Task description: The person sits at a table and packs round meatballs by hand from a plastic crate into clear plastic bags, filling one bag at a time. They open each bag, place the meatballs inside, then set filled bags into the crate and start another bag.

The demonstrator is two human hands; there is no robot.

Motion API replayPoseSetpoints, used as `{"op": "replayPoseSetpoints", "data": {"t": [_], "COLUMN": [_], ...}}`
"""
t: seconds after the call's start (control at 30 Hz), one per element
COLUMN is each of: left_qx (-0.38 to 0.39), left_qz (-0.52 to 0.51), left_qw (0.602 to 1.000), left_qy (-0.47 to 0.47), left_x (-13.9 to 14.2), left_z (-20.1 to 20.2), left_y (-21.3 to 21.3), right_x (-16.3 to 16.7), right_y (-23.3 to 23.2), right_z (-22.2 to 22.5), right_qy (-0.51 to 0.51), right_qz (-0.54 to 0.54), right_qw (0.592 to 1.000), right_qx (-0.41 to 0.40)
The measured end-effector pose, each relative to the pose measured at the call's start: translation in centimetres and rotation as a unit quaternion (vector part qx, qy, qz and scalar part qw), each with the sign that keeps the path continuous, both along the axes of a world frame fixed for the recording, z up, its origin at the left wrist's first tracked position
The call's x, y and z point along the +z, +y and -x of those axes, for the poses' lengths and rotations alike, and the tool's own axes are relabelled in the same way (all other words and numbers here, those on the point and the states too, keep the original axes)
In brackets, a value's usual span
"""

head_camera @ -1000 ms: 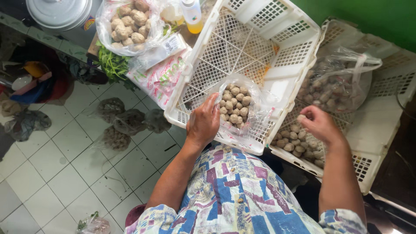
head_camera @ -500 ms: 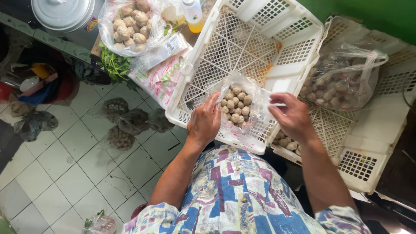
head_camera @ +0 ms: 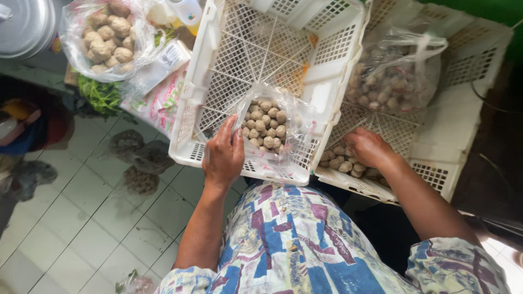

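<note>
**Now at the crates: small bag part filled, right hand down among the loose balls**

Seemingly mid-portioning, judging by the layout: pale meatballs going from a loose heap into a small clear bag (head_camera: 267, 128).

Centre of the frame: small clear bag lying open inside the upper white crate (head_camera: 338, 71), against its near wall, holding a modest cluster of balls.

Left hand (head_camera: 223, 155), lower centre: laid on the bag's left edge, fingers straight and pressed together, thumb alongside. Looks to be steadying the plastic; cannot tell whether any film is pinched underneath.

Right hand (head_camera: 370, 148), centre right: palm down in the lower white crate (head_camera: 452, 125), resting on the loose meatballs (head_camera: 340, 163). Fingers curled under and hidden, so cannot tell whether any balls are gripped.

Right of centre, above that hand: 1 large clear bag (head_camera: 392, 76) of the same balls, slumped in the lower crate.

Upper left: another bag of larger balls (head_camera: 109, 38), leafy greens (head_camera: 98, 95) just below it, a metal lid (head_camera: 22, 27) at the corner. Left of the crates, more filled bags (head_camera: 136, 158) on the tiled floor (head_camera: 81, 228).

As a judgement only: carrying a handful across calls for the bag mouth kept wide by the left hand and a short lift over the wall between the 2 crates, without spilling.
</note>
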State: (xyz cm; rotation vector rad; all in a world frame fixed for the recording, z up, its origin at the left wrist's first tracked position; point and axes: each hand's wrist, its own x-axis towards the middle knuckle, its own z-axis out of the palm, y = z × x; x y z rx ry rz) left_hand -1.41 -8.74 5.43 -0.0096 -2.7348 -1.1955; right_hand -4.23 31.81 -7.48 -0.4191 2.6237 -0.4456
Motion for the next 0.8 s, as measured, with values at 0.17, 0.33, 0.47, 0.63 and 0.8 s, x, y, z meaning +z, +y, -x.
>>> {"op": "replayPoseSetpoints", "data": {"t": [0.17,0.33,0.47,0.63,0.8], "left_qx": [0.026,0.055,0.059,0.062,0.074], "left_qz": [0.023,0.042,0.063,0.091,0.086], "left_qw": [0.999,0.997,0.994,0.989,0.991], "left_qy": [0.013,0.04,0.069,0.098,0.074], "left_x": [0.7,0.8,0.2,-0.3,-0.6], "left_z": [0.2,0.0,-0.1,-0.4,-0.5], "left_y": [0.5,0.5,0.6,0.8,0.4], "right_x": [-1.0,4.6,9.1,10.1,8.1], "right_y": [-0.5,1.7,-2.4,-9.4,-5.5], "right_z": [1.6,2.2,2.6,2.4,2.6], "right_qy": [-0.012,-0.271,-0.198,-0.104,-0.008], "right_qz": [-0.009,0.233,0.285,0.529,0.232], "right_qw": [0.999,0.923,0.938,0.838,0.973], "right_qx": [0.052,-0.144,0.026,0.083,0.015]}}
